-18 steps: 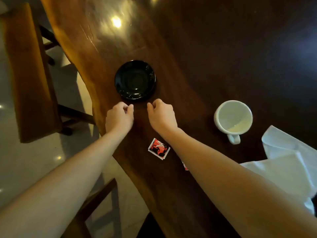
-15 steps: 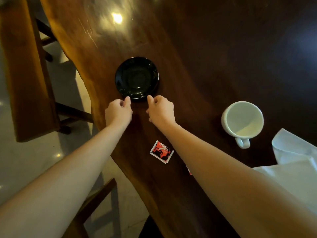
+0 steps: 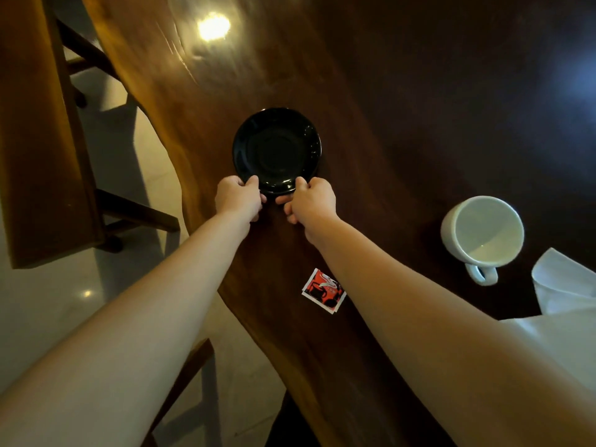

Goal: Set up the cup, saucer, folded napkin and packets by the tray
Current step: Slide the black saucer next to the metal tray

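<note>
The black saucer is set on the wooden counter, close to its left edge. Its near rim is pinched by both hands. The left hand is closed on the rim at the near left, and the right hand at the near right, with thumbs on top. The saucer lies just past the fingers, so both hands are equally near. The white cup is lying tipped far to the right, beside the white napkin. A red packet is seen near the right arm.
</note>
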The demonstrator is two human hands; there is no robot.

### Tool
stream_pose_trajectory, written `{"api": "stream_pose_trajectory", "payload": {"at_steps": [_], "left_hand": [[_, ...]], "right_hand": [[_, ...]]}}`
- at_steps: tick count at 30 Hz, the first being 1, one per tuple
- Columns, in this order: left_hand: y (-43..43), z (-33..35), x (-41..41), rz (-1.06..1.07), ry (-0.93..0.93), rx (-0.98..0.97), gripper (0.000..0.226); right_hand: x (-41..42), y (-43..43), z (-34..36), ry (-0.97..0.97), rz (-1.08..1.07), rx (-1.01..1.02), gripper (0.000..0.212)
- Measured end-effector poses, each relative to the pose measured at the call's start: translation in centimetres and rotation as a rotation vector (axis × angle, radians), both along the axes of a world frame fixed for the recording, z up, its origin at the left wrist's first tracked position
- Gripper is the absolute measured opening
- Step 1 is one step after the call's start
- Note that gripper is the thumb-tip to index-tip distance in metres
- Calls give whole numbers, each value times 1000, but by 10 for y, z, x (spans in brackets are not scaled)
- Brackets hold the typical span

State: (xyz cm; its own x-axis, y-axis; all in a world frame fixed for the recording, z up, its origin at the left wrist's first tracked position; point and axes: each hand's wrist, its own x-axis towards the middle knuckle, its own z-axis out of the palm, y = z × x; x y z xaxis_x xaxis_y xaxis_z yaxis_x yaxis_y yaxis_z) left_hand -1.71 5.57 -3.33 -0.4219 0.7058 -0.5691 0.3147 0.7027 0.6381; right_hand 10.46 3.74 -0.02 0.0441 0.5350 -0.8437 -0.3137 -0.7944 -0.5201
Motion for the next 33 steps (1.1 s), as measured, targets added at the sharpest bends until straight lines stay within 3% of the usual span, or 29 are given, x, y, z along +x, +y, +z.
{"api": "stream_pose_trajectory", "payload": {"at_steps": [2,7,11,15,25,33], "left_hand": [[-11,4,3,-12,-8,-11,20],[-47,18,16,-38,-40,-5,21],[-81,35,32,-57,-108,-16,25],[-124,51,50,-106,-174,-46,21],[-243,95,82,-372,-280,-105,12],[-336,115,84,-652,-280,-147,27]], "right_hand": [[2,-13,5,26,-46,-41,29],[9,-53,10,-203,21,0,35],[25,-88,19,-229,1,-2,38],[44,-139,31,-308,5,47,22],[71,-298,88,-262,-285,49,13],[52,-420,98,-301,-551,79,20]]}}
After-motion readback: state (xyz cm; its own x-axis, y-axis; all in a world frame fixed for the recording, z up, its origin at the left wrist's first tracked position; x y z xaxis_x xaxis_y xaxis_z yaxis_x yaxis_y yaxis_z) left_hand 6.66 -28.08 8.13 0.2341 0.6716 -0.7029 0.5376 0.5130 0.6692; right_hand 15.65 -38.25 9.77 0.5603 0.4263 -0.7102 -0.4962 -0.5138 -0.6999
